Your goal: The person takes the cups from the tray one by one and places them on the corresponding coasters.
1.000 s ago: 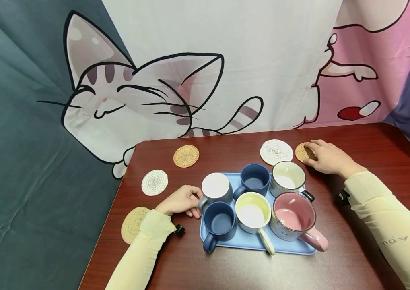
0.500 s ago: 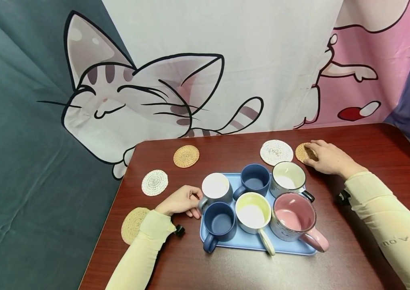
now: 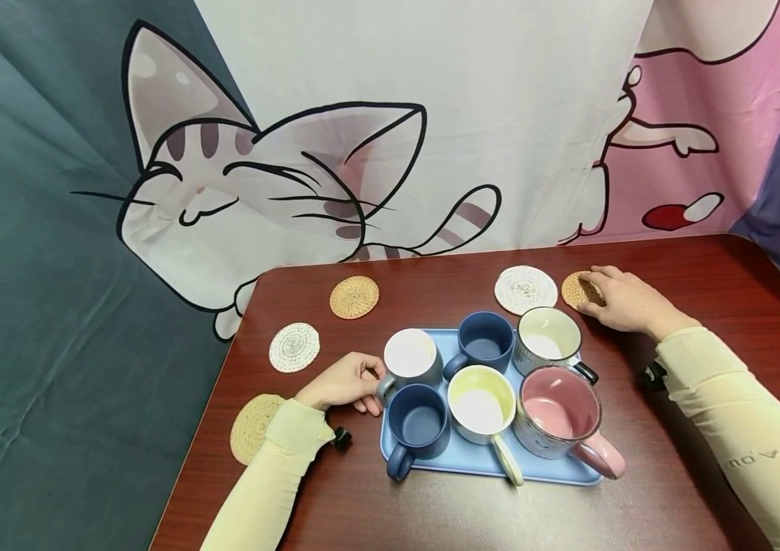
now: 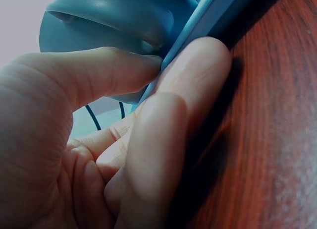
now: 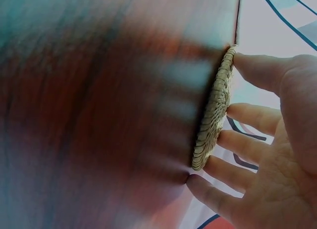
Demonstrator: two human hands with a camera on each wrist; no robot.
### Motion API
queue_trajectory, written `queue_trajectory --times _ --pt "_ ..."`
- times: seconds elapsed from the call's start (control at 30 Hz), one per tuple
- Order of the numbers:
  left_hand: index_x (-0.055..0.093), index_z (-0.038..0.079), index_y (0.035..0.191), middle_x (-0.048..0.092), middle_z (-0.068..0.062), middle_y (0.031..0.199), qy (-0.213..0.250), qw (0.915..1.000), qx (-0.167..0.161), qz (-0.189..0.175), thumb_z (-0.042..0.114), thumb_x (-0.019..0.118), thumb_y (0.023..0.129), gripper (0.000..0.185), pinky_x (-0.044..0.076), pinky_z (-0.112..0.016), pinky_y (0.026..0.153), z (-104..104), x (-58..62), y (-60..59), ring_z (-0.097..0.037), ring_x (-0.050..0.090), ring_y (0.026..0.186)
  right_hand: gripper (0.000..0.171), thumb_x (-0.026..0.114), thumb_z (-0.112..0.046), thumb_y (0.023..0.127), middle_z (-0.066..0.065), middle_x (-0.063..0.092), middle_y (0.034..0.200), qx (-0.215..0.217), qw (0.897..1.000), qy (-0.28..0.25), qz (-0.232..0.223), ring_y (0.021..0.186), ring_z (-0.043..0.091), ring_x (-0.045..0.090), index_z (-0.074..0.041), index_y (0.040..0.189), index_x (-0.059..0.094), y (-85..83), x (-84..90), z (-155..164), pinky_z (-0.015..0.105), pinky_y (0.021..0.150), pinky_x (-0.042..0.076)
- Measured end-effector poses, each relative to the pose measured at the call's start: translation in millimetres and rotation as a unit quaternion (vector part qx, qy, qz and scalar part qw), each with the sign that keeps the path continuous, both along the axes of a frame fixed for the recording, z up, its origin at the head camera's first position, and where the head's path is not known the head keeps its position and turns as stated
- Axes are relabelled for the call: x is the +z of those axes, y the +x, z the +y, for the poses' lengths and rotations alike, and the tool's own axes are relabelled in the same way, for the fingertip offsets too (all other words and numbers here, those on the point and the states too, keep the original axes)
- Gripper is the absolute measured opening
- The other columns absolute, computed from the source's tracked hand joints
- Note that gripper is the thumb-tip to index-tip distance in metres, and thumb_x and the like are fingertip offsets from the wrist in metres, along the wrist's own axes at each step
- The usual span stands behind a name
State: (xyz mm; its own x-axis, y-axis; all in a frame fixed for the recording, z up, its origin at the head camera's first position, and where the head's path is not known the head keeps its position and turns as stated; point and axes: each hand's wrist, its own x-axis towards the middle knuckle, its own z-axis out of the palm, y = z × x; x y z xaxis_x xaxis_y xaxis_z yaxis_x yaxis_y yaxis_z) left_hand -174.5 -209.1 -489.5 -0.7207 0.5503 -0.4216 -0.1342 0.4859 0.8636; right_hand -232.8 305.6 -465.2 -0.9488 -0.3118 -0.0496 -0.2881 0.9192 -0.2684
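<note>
Rectangular tray (image 3: 465,459) | left fingers (image 4: 156,140) pinch its edge | right fingers (image 5: 245,145) spread, touching round woven coaster (image 5: 213,117)

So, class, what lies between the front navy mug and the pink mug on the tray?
In the head view, the yellow-lined cup stands between them on the blue tray.

In the head view the left forearm (image 3: 262,482), in a pale yellow sleeve, slants up from the bottom edge to the left hand (image 3: 343,383) just left of centre, whose thumb (image 4: 106,73) and bent fingers (image 4: 156,144) meet in a pinch at the upper middle of the left wrist view. The right forearm (image 3: 741,428), sleeved alike, angles in from the lower right to the right hand (image 3: 627,302) at middle right, palm down, thumb and gently extended fingers spread apart.
</note>
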Motion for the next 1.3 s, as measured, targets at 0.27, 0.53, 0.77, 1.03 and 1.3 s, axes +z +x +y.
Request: queue_trajectory --times 0.27,0.53,0.77,1.03,1.3 --pt "0.061 0.002 0.098 0.075 -0.016 0.071 0.000 1.0000 0.000 0.002 0.002 0.053 0.097 0.008 0.056 -0.024 0.052 0.3 -0.5 0.4 -0.014 0.073 0.058 0.066 0.071 -0.032 0.096 0.042 0.041 0.148 0.003 1.000 -0.008 0.007 0.128 0.066 0.045 0.007 0.145 0.050 0.2 -0.5 1.6 0.073 0.109 0.035" --pt "0.061 0.002 0.099 0.075 -0.013 0.069 -0.002 1.0000 -0.002 0.002 0.002 0.053 0.097 0.007 0.056 -0.025 0.052 0.4 -0.2 0.6 -0.015 0.074 0.059 0.067 0.073 -0.034 0.095 0.042 0.042 0.146 -0.016 1.000 -0.016 0.016 0.129 0.065 0.044 0.007 0.143 0.052 8.5 3.7 7.6 0.074 0.109 0.034" --pt "0.063 0.004 0.099 0.076 -0.012 0.069 -0.006 1.0000 0.001 0.002 0.005 0.054 0.098 0.008 0.057 -0.026 0.053 0.4 0.4 0.0 -0.017 0.074 0.060 0.061 0.076 -0.028 0.091 0.042 0.049 0.138 -0.007 0.997 -0.014 0.079 0.121 0.064 0.050 0.011 0.135 0.057 26.5 7.9 19.2 0.072 0.105 0.039" --pt "0.063 0.003 0.099 0.076 -0.012 0.070 -0.002 1.0000 0.001 0.003 0.006 0.055 0.098 0.008 0.057 -0.026 0.053 -0.4 -0.6 -0.6 -0.018 0.074 0.060 0.060 0.079 -0.026 0.088 0.040 0.052 0.135 -0.008 0.993 0.001 0.115 0.117 0.062 0.053 0.010 0.132 0.059 54.7 11.3 36.0 0.073 0.100 0.041" --pt "0.063 0.003 0.099 0.075 -0.010 0.069 0.000 1.0000 0.005 -0.003 0.005 0.056 0.097 0.007 0.056 -0.025 0.051 0.0 -1.3 -0.6 -0.015 0.073 0.058 0.060 0.083 -0.024 0.082 0.037 0.056 0.131 -0.019 0.989 0.008 0.147 0.113 0.059 0.056 0.008 0.128 0.063 89.4 11.9 48.8 0.072 0.095 0.043"
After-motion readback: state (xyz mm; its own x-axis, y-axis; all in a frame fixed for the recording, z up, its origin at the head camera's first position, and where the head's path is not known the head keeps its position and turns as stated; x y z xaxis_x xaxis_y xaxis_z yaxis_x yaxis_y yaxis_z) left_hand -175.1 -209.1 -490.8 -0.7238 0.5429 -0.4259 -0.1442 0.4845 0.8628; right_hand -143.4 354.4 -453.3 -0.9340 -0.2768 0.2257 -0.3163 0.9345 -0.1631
